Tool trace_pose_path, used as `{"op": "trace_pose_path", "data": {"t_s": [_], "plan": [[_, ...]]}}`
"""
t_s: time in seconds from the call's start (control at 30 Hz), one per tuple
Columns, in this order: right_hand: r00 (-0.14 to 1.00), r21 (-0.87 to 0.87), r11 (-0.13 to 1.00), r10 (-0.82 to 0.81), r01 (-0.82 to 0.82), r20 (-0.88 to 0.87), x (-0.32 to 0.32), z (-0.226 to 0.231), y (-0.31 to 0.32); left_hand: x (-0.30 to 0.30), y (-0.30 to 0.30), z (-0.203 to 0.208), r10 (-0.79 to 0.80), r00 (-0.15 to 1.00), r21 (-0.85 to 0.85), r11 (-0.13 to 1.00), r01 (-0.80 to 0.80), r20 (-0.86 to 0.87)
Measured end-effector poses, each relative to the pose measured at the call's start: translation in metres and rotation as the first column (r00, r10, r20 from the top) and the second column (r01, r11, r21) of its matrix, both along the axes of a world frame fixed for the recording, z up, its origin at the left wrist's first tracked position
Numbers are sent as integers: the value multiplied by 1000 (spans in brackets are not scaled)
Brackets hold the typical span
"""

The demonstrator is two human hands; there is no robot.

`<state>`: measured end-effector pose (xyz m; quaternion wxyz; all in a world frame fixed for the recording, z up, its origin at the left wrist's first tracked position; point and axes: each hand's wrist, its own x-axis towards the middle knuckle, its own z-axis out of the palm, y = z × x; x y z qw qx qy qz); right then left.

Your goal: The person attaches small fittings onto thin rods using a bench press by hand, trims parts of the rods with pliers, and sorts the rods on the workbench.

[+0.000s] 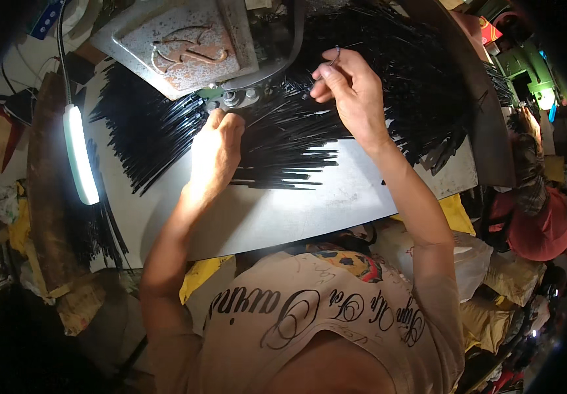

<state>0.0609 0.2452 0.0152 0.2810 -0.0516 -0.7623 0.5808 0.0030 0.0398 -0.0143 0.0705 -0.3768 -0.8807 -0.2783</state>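
Note:
My left hand (215, 151) is closed, its fingertips pinched together just below the bolts (231, 98) at the foot of a metal machine. What those fingers hold, if anything, is hidden. Farther right, my right hand (356, 92) is raised over the pile, thumb and fingers pinched on a thin dark piece whose kind I cannot make out. Beneath and around both hands lie a great many thin black rods (283, 157), heaped on a pale metal tabletop (257, 217). The machine's rusty grey cover plate (178, 56) bears a raised emblem and stands above my left hand.
A lit lamp (81, 154) on a flexible neck hangs at the left. A dark curved band (296, 33) passes beside the machine. Brown curved rims (493, 98) border the tabletop. Yellow bags (454, 213) and a red rounded thing (539, 226) are at the right.

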Motion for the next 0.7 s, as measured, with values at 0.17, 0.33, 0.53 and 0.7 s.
{"op": "trace_pose_path", "data": {"t_s": [0.17, 0.33, 0.53, 0.7], "plan": [[975, -429, 887, 215, -172, 52, -9, -6, -15, 2, -10, 8, 12, 985, 125, 992, -35, 174], [953, -597, 778, 295, -197, 71, -19, -14, -32, 0, -21, 13, 49, 993, 118, 991, -61, 104], [950, -734, 656, 307, -174, 49, -25, -17, -49, -5, -30, 16, 135, 991, 93, 986, -136, 9], [952, -734, 638, 302, -233, -39, -27, -22, -55, -3, -25, 16, 156, 974, 139, 981, -134, -162]]}}
